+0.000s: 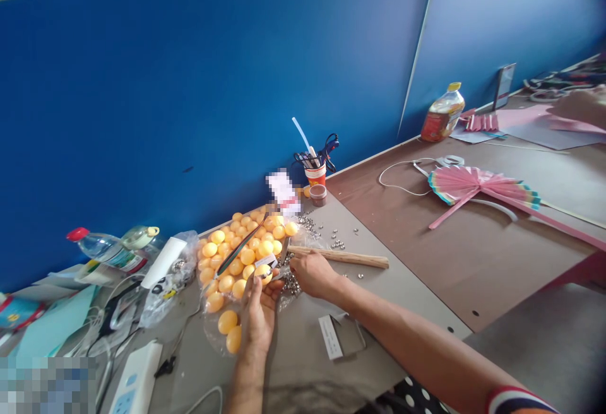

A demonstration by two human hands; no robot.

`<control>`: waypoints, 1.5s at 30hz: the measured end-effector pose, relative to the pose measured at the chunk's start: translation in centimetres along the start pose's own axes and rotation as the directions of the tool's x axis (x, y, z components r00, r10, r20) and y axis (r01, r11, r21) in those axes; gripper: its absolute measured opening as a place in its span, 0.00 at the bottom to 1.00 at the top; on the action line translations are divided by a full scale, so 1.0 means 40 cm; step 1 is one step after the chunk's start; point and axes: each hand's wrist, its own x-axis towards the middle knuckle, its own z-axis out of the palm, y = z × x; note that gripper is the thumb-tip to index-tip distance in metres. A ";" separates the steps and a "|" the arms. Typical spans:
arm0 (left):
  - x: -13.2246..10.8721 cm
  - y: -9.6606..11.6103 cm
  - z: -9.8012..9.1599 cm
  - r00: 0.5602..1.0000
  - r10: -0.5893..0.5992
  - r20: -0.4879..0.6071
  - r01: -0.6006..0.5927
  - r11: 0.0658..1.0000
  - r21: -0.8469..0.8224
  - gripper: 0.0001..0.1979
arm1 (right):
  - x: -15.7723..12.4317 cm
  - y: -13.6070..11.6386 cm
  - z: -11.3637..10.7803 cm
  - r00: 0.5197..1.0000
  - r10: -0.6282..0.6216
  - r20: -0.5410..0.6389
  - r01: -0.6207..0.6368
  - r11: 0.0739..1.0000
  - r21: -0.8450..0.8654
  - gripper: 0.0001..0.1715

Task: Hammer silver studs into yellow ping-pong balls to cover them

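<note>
My left hand (258,319) is closed around an orange table-tennis ball (263,273), held up beside the heap of balls. A dark mark or small part sits on that ball; I cannot tell which. My right hand (315,273) has its fingers pinched together just right of the ball, over small silvery metal pieces (292,284). What lies between those fingers is too small to make out. Behind the right hand lies a hammer with a wooden handle (360,258). Many more orange balls (235,267) lie on clear plastic, with a dark-handled tool (241,247) across them.
A cup of pens (315,175) and a small round tub (318,195) stand by the blue partition. At left are bottles (111,251), cables and a power strip (137,379). A pink paper fan (478,187) and a juice bottle (442,114) are at right. Another person's hand (580,108) is far right.
</note>
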 end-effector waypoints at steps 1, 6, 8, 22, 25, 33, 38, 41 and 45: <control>0.001 -0.001 -0.002 1.000 0.000 0.004 0.000 1.000 0.000 0.19 | -0.001 -0.001 -0.002 1.000 0.002 -0.005 -0.002 1.000 0.008 0.10; 0.000 0.002 -0.004 1.000 -0.002 0.008 0.002 1.000 -0.027 0.18 | -0.004 -0.009 0.002 0.999 -0.043 0.020 0.043 0.999 0.010 0.09; -0.003 0.005 -0.001 1.000 -0.011 0.010 0.012 0.999 -0.042 0.18 | -0.002 -0.011 0.008 0.999 -0.039 0.028 0.039 0.999 0.014 0.09; -0.001 0.015 0.001 0.999 -0.047 -0.005 0.047 0.995 -0.092 0.23 | 0.007 0.007 0.025 0.951 0.150 -0.270 -0.025 0.909 0.417 0.09; -0.001 0.016 -0.002 0.998 -0.060 0.002 0.060 0.991 -0.121 0.21 | 0.010 0.007 0.023 0.947 0.236 -0.217 -0.067 0.806 0.588 0.10; -0.006 0.009 0.004 0.999 -0.046 -0.001 0.045 0.994 -0.097 0.19 | 0.014 0.014 0.020 0.933 0.239 -0.268 0.036 0.679 0.733 0.07; -0.009 0.015 0.008 0.998 -0.058 -0.003 0.057 0.992 -0.109 0.19 | 0.010 0.013 0.038 0.940 0.113 -0.323 0.128 0.759 0.638 0.07; -0.004 0.011 0.004 0.998 -0.060 -0.007 0.059 0.993 -0.106 0.20 | 0.011 0.020 0.052 0.948 0.063 -0.312 0.140 0.798 0.586 0.07; 0.003 0.005 -0.005 0.999 -0.048 -0.003 0.047 0.996 -0.077 0.19 | 0.012 0.029 0.054 0.956 0.030 -0.291 0.144 0.819 0.556 0.07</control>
